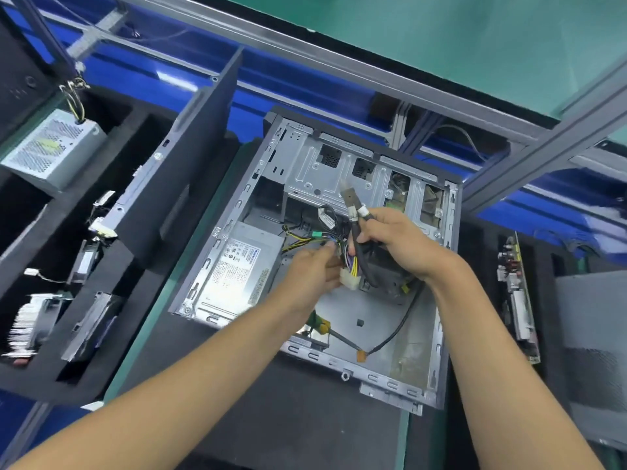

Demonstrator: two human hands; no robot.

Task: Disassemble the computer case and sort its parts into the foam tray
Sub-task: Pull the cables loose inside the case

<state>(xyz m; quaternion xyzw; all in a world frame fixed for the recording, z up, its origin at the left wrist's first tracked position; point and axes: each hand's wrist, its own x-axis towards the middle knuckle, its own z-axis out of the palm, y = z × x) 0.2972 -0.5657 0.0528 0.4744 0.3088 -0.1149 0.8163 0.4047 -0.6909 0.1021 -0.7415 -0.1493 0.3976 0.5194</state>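
- The computer case (339, 361) lies open on a dark mat (271, 418) on the green table (142, 351), in the middle of the view.
- A silver power box (237, 269) sits inside the case on its left side. It has a white label with small print, but the words are too blurry to read.
- No other writing can be read anywhere.
- Both hands are over the middle of the open case, close together.
- The left hand (312, 276) curls its fingers round a bunch of colored wires (349, 262) with a white plug (349, 278) at the end.
- The right hand (400, 239) grips thick black cables (359, 242). Their ends, wrapped with white tags, stick up above the hand.
- A thin black wire (400, 323) runs down from under the right hand to a small orange plug (361, 356) on the case floor.
- The foam tray (101, 276) is black and lies to the left of the case, well away from both hands.
- In the tray's pockets are another silver power box (51, 147), a cooler with metal fins (30, 327), a small fan (84, 259) and a flat drive (91, 323).
- A dark side panel (190, 157) stands tilted between the tray and the case.
- To the right of the case, a long circuit board (515, 293) stands on its edge in more black foam.
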